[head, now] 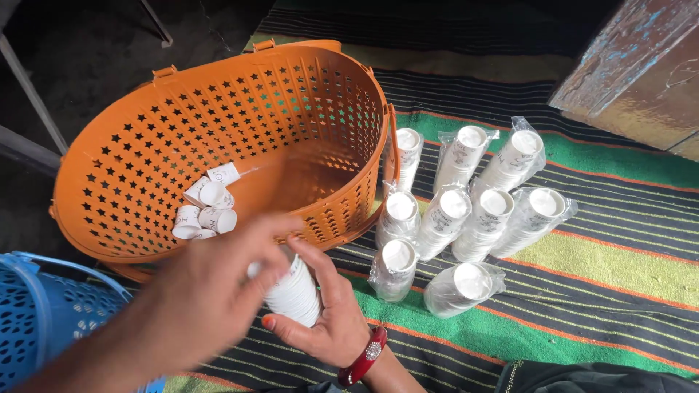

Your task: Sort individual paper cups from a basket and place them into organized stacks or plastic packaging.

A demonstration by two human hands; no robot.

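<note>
Your hands meet low in the frame: the right hand point(331, 309), a red bangle point(364, 356) on its wrist, cups a stack of white paper cups point(295, 295) from below with its fingers curled round it. The left hand point(218, 291) comes in from the left and lies over the top of that stack, fingers closed on its upper end. The stack is plain white, ribbed by the nested rims, tilted and held just in front of the near rim of the orange basket point(145, 145), above the striped mat point(582, 276).

The basket is oval, plastic, pierced all over with star-shaped holes. A handful of loose white cups point(204, 207) with dark print lie tumbled against its left inner wall; the rest of its floor shows bare orange. At the lower left, the edge of a blue perforated basket point(36, 320) sits right beside your left forearm.

To the right of the orange basket, nine wrapped stacks of cups point(466, 218) stand on the mat in three loose rows, each in a clear plastic sleeve, white with dark printing on the sides. The nearest ones sit close to your right hand. The mat runs in green, yellow, black and red stripes. In the upper right corner is a worn wooden box point(641, 65) with flaking blue paint.
</note>
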